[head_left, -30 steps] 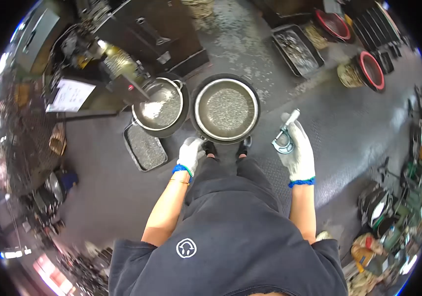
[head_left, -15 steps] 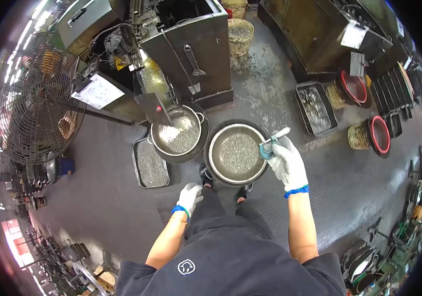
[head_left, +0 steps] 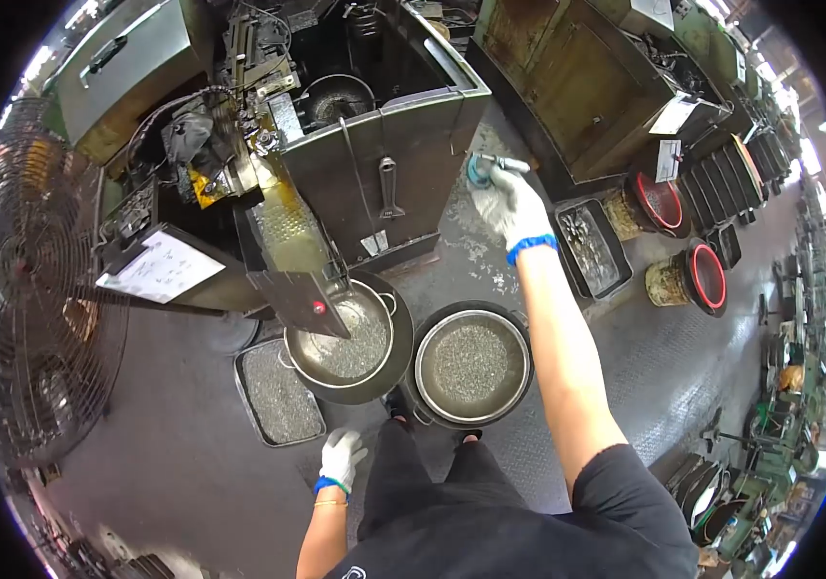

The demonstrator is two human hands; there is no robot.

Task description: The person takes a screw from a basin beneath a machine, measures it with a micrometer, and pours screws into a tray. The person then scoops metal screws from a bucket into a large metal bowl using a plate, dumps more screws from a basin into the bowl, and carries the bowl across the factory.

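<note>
My right hand (head_left: 509, 205), in a white glove with a blue cuff, is stretched forward and closed around a micrometer (head_left: 478, 171) with a teal frame and a metal barrel. It is beside the front corner of a dark machine (head_left: 403, 145). My left hand (head_left: 343, 455), also gloved, hangs low near my left leg, fingers loosely apart and holding nothing. Near my feet stands a round metal basin (head_left: 420, 386) with small shiny metal parts inside. A second basin (head_left: 289, 349) with two handles and similar parts sits under the machine's chute (head_left: 288, 227).
A rectangular tray (head_left: 316, 436) of small parts lies on the floor at left. A large fan (head_left: 37, 280) stands further left. To the right are a tray of metal parts (head_left: 620, 282), red-rimmed baskets (head_left: 707, 275) and another machine cabinet (head_left: 567, 87).
My right hand has moved forward and left with the micrometer, from beside the near basin to beside the machine. The view has shifted, and my left hand remains low.
</note>
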